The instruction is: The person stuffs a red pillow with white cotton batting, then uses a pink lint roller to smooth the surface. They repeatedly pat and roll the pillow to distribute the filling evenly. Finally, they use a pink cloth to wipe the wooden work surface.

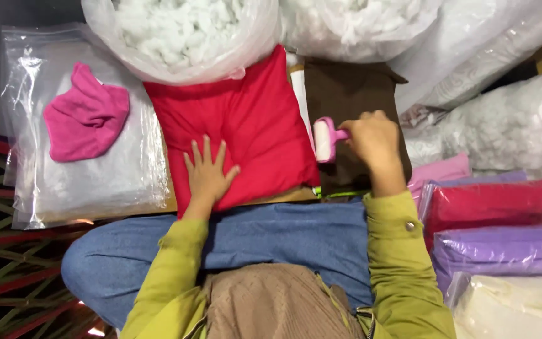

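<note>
Denim-clad knees (271, 242) carry the red cushion (239, 119), left hand (207, 174) spread flat on it, right hand (374, 141) closed round a pink lint roller (325, 139) at its right edge; steady, overlapping strokes would suit.

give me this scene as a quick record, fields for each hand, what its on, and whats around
left hand: left hand flat, fingers spread, pressing on the square red fabric cushion
right hand: right hand closed on the pink-handled lint roller at the cushion's right edge
under roller: brown cloth
left side: folded pink cloth lying on a clear plastic bag
top: clear bags of white stuffing
right side: bagged cushions in red, purple and cream
</note>
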